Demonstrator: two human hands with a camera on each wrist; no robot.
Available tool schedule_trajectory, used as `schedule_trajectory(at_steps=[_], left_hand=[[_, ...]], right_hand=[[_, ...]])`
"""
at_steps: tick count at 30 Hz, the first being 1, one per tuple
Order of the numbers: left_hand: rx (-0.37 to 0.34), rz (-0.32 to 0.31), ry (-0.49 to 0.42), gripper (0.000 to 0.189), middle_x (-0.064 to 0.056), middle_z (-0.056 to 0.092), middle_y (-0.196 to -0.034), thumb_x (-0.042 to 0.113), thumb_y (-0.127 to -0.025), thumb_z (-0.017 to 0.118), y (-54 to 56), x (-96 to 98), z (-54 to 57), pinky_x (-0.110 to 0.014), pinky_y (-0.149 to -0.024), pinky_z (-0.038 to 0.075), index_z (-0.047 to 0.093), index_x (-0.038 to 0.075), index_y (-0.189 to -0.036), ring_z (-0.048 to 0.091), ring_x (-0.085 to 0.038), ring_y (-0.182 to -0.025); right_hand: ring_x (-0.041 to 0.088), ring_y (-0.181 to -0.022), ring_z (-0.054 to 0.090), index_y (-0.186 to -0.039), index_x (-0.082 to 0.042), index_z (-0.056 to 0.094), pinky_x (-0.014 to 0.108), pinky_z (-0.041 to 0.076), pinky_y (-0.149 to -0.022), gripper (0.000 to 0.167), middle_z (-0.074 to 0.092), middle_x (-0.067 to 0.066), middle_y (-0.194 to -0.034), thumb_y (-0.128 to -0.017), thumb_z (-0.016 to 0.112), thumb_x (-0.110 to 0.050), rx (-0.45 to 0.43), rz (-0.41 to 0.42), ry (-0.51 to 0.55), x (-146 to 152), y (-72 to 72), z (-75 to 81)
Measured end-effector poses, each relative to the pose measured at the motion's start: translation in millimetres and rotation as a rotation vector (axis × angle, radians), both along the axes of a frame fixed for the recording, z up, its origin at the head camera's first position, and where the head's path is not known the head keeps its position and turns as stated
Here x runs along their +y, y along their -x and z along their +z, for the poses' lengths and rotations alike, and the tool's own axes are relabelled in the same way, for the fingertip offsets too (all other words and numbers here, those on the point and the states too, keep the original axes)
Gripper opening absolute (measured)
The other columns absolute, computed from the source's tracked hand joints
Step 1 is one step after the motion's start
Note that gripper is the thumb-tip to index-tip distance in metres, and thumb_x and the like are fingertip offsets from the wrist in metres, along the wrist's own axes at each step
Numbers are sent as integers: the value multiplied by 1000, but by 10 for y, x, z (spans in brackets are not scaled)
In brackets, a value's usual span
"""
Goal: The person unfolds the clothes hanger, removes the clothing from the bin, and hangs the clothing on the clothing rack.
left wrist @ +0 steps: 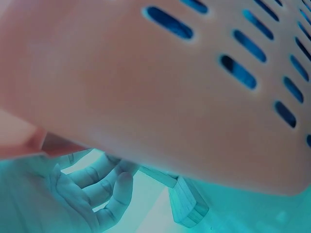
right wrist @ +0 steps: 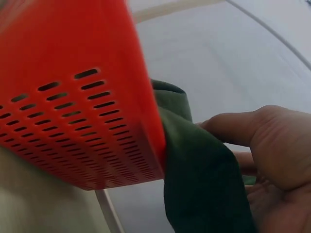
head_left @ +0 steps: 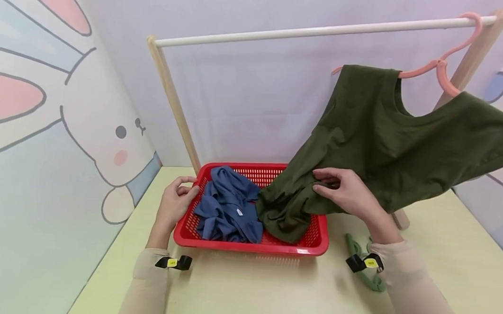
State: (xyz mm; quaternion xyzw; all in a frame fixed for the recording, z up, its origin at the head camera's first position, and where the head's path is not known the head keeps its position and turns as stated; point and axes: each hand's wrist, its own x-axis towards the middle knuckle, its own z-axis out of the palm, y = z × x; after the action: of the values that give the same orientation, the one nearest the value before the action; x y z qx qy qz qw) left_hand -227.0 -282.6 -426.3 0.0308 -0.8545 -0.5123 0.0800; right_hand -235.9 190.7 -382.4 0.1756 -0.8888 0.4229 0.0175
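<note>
A dark green shirt [head_left: 364,129] hangs from a pink hanger [head_left: 448,75] on the rail, its lower part trailing into a red basket [head_left: 251,247]. My right hand [head_left: 348,190] pinches the shirt's cloth over the basket's right end. In the right wrist view, the thumb lies on the near side of the green cloth [right wrist: 199,170] and fingers show behind it. At the basket's left rim, my left hand [head_left: 176,200] has its thumb and index tip right by the edge. Its other fingers [left wrist: 116,194] bend loosely outside the wall. Crumpled blue clothing [head_left: 231,208] lies in the basket.
A white rail [head_left: 283,33] on wooden posts [head_left: 173,100] spans the back of the pale table [head_left: 249,289]. A green hanger [head_left: 371,277] lies on the table under the right wrist. Walls stand close at the left and back.
</note>
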Motion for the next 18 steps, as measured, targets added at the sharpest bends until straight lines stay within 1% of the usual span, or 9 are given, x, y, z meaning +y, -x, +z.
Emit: schedule_trajectory(at_steps=[2,3,7,10,13,18], left_hand=[[0,2,0,39,-19,81,-113,31,-112,71,-1,-7,-4,-17,-81,58,65,13,-146,75,-17,-92],[0,3,2,39,-19,81,-113,31,-112,71,2,-8,-7,-17,-81,58,66,13,-146,75,-16,-92],[9,-2,4,37,-17,81,-110,30,-112,71,17,0,-8,-18,-80,59,67,13,-144,74,-14,-89],[15,-12,-2,38,-17,81,-109,30,-112,71,23,6,-3,-18,-80,59,66,12,-145,74,-13,-88],[6,-11,-5,39,-17,81,-109,30,-111,71,21,2,-5,-18,-79,59,66,12,-145,73,-14,-88],[-3,5,2,38,-15,81,-107,31,-111,71,25,-11,-23,-19,-80,59,66,14,-144,73,-14,-88]], right_hand=[[37,-124,70,-146,-1,71,55,59,-105,44,72,21,-142,-106,79,-18,0,-9,-32,-5,6,-24],[38,-124,70,-145,-1,72,59,58,-105,43,72,21,-142,-105,79,-17,4,-15,-47,-6,7,-37],[40,-122,69,-140,-4,76,61,57,-104,39,73,21,-139,-104,80,-18,27,-60,-94,2,1,-75],[38,-118,69,-134,-8,80,59,57,-101,33,76,19,-135,-104,81,-21,39,-96,-105,0,-9,-87],[35,-112,69,-127,-11,84,53,57,-95,26,79,16,-129,-103,81,-21,47,-131,-110,-11,-22,-99],[28,-90,66,-116,-10,87,42,53,-78,17,82,12,-114,-102,83,-17,86,-178,-96,-48,-32,-108]])
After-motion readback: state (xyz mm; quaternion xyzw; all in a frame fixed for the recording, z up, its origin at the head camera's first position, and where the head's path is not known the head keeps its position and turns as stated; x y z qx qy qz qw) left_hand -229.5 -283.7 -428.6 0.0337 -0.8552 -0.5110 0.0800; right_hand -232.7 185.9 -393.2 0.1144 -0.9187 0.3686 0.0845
